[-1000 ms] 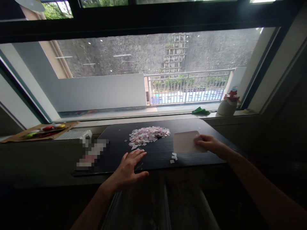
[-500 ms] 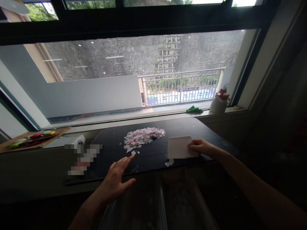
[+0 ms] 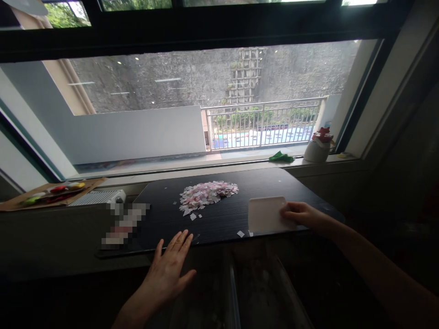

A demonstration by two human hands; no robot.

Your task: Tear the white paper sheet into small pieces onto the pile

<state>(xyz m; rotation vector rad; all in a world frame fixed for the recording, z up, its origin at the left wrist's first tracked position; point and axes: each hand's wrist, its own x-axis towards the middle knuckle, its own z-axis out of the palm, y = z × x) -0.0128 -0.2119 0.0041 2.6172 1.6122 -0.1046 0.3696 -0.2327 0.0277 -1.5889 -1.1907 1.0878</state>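
Note:
Pinched by its right side, a flat white rectangular card-like piece (image 3: 265,214) is in my right hand (image 3: 297,214), low over the right part of the dark tabletop (image 3: 219,224). My left hand (image 3: 168,267) is at the table's front edge with fingers spread and nothing in it. Beyond it lies a heap of small white and pinkish paper scraps (image 3: 207,195). A couple of loose scraps lie just in front of the heap. Another small scrap (image 3: 240,234) sits near the front edge, left of the white piece, whose lower corner partly covers one more.
A white box-like item with a ribbed top (image 3: 98,197) and a brown board with colourful pieces (image 3: 58,191) stand at the left. On the sill are a green cloth (image 3: 281,157) and a white container (image 3: 317,148) with a red top. Below the table edge, an open drawer-like space (image 3: 260,283) shows.
The white piece and my right hand have moved slightly right, uncovering more of a scrap. My left hand has drawn back from the heap, its fingers spreading wider. The view has shifted slightly.

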